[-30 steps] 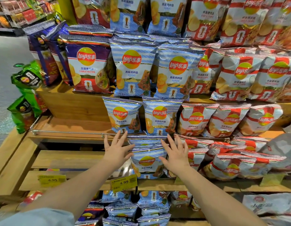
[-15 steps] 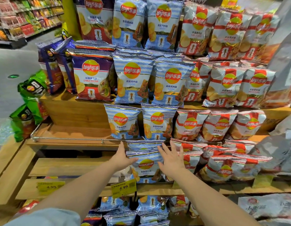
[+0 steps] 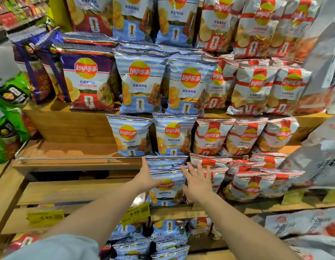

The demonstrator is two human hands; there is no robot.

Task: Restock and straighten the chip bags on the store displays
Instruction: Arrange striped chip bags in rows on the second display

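Currently both hands flank a blue chip bag (image 3: 165,186) standing on the wooden shelf (image 3: 72,192): left hand (image 3: 145,178) presses its left edge, right hand (image 3: 197,183) its right, fingers straight.

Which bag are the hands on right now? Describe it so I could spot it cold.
On the wooden display's third tier down, find the yellow 4.99 price tag near the middle. Just above it stands a blue-striped chip bag, front of its stack, between the left hand and right hand. Bags to its right are red and white; to its left, bare wood.
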